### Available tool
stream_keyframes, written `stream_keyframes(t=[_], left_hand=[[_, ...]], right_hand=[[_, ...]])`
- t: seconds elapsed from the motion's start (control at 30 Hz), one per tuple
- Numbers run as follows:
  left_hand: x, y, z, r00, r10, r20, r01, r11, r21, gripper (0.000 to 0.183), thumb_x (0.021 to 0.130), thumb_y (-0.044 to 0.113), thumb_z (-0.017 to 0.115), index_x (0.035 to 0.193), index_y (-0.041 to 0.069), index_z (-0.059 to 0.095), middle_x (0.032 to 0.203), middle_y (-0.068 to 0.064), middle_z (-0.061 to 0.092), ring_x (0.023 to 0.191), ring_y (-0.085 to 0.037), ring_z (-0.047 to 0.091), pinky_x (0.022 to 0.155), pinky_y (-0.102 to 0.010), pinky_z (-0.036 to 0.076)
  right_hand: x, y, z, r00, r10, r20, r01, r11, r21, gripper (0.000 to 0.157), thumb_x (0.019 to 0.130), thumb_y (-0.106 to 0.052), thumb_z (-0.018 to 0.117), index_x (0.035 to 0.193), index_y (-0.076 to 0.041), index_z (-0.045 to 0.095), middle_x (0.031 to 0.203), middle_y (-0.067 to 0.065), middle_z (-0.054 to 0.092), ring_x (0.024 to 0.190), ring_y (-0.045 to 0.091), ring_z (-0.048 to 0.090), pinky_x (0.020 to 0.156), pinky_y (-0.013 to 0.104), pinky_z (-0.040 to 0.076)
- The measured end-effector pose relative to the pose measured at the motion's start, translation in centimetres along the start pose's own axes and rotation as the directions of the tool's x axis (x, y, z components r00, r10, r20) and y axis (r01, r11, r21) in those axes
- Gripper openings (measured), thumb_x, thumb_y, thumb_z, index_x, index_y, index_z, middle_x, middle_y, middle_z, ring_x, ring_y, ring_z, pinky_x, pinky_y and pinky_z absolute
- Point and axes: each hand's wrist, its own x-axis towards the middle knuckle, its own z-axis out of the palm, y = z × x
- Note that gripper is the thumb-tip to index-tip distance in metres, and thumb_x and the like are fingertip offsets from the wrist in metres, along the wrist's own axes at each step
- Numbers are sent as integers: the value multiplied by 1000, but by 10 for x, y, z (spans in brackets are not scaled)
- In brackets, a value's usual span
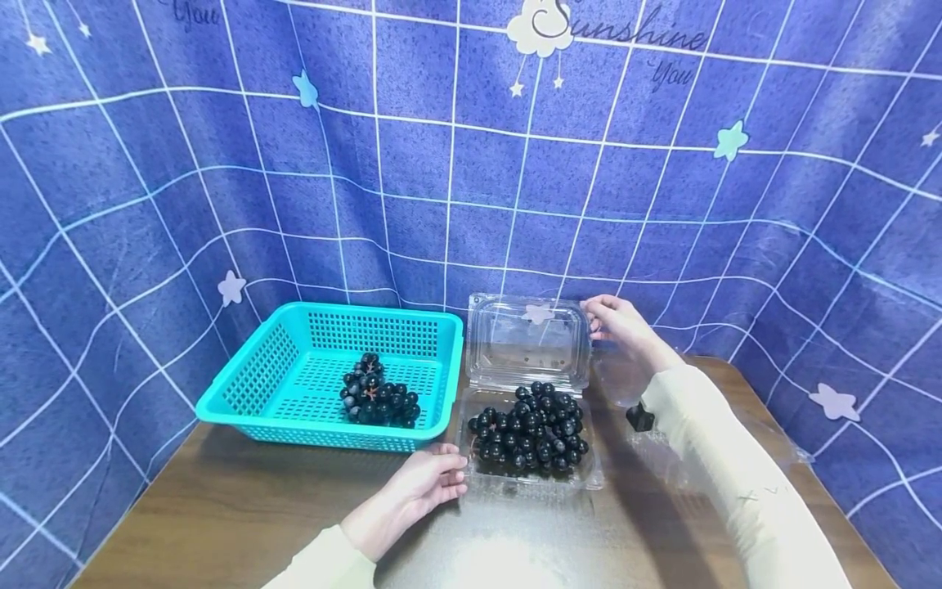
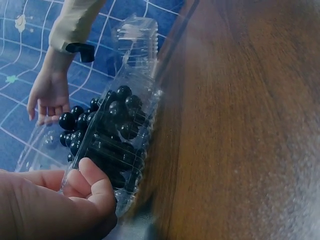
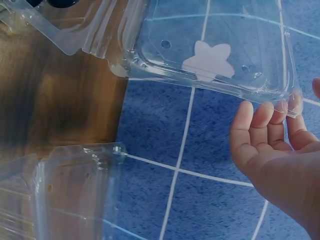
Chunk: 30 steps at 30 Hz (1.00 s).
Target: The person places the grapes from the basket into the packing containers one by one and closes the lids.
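A clear plastic clamshell box (image 1: 593,474) stands on the table with its hinged lid (image 1: 526,348) raised upright at the back. Dark, round grapes (image 1: 533,433) in a bunch fill its base. My left hand (image 1: 423,484) pinches the near left rim of the base between thumb and fingers, as the left wrist view shows closely. At the lid's upper right corner, my right hand (image 1: 624,329) grips the edge with its fingertips; the right wrist view has the same lid corner (image 3: 292,107) between thumb and fingers.
To the left, a turquoise perforated basket (image 1: 243,421) holds another bunch of grapes (image 1: 379,397). More clear plastic packaging (image 3: 75,185) lies right of the box, under my right forearm. A blue gridded curtain (image 1: 412,180) surrounds the wooden table (image 1: 243,499) at the back and sides.
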Motion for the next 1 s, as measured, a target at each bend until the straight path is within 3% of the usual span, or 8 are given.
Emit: stream_keyframes(t=[0.17, 0.43, 0.7, 1.0], left_hand=[[-2, -1, -3, 1000, -13, 15, 13, 1000, -5, 12, 88, 4, 55, 92, 11, 45, 82, -1, 51, 71, -10, 51, 71, -26, 50], [-5, -1, -4, 1000, 5, 29, -4, 999, -33, 14, 88, 1, 53, 100, 1, 47, 85, -3, 52, 75, -12, 53, 74, -27, 52], [-5, 0, -5, 999, 7, 40, -5, 999, -36, 15, 89, 0, 51, 103, -2, 47, 83, -2, 52, 76, -12, 53, 75, -26, 52], [-3, 2, -4, 999, 3, 39, -3, 1000, -14, 14, 90, 0, 50, 104, -3, 47, 85, -3, 52, 75, -12, 53, 74, -26, 52]], right_hand=[[-3, -6, 0, 999, -26, 20, 27, 997, -69, 39, 96, -20, 49, 119, 11, 49, 84, -1, 53, 72, 8, 51, 71, 25, 54], [-16, -16, -2, 988, -126, 92, 135, 986, -102, 32, 94, -22, 54, 103, 9, 56, 83, 1, 55, 69, 7, 53, 66, 21, 54], [-25, -27, 0, 994, -78, 79, 96, 962, -257, 23, 96, -16, 51, 103, 6, 53, 75, -5, 53, 70, 9, 54, 69, 27, 55], [-42, -35, -5, 980, -145, 134, 183, 920, -345, 21, 95, -17, 54, 97, 4, 56, 78, 12, 55, 72, 12, 57, 71, 31, 55]])
